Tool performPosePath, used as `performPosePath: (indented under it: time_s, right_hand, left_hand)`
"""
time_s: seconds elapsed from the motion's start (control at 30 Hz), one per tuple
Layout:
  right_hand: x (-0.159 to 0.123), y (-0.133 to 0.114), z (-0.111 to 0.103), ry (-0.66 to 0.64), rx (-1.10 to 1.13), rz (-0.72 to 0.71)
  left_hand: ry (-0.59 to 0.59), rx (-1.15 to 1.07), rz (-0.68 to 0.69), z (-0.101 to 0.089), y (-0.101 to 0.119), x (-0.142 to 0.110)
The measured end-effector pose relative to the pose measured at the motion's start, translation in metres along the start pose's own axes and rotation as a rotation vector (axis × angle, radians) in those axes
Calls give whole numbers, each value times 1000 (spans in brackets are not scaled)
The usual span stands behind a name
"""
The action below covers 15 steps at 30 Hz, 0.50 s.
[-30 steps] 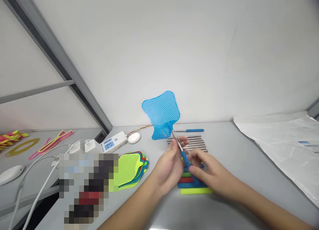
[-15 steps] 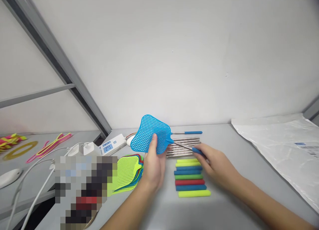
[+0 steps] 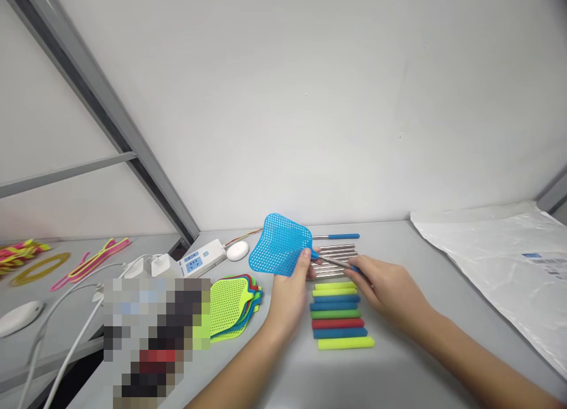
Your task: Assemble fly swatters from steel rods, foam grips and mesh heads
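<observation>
My left hand [image 3: 290, 294] grips the lower edge of a blue mesh fly-swatter head [image 3: 279, 244], which lies tilted above the grey table. Its thin metal rod [image 3: 332, 260] runs right to a blue grip pinched in my right hand [image 3: 385, 288]. Below my hands lies a row of coloured foam grip sleeves [image 3: 339, 315]: yellow, blue, green and red. Behind them sit several bare metal rods [image 3: 333, 271] and one rod with a blue grip [image 3: 339, 236].
A stack of swatter heads [image 3: 233, 305], green on top, lies to the left. Behind it are a white power strip [image 3: 201, 256], a white oval puck [image 3: 237, 250] and cables. A clear plastic bag [image 3: 500, 261] covers the right side. Coloured loops [image 3: 88, 256] lie far left.
The blue swatter head came down from upright to tilted. My left hand shifted from the rod to the head, and my right hand slid out along the rod to the blue grip.
</observation>
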State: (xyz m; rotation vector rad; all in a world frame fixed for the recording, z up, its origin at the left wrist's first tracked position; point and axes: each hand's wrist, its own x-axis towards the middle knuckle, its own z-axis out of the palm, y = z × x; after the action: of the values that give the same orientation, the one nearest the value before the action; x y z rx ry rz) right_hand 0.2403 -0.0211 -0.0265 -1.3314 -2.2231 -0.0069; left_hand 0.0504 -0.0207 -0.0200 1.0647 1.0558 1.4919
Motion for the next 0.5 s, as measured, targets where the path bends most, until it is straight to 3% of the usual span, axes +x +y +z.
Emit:
performPosePath:
  time_s: [0.17,0.5]
  right_hand:
    - [0,-1,0,16,-21,-76]
    - [2,-10,-15,13,49,-112]
  left_hand:
    - [-115,32,-37,5,-7,-7]
    - [1,22,105,10,12,-15]
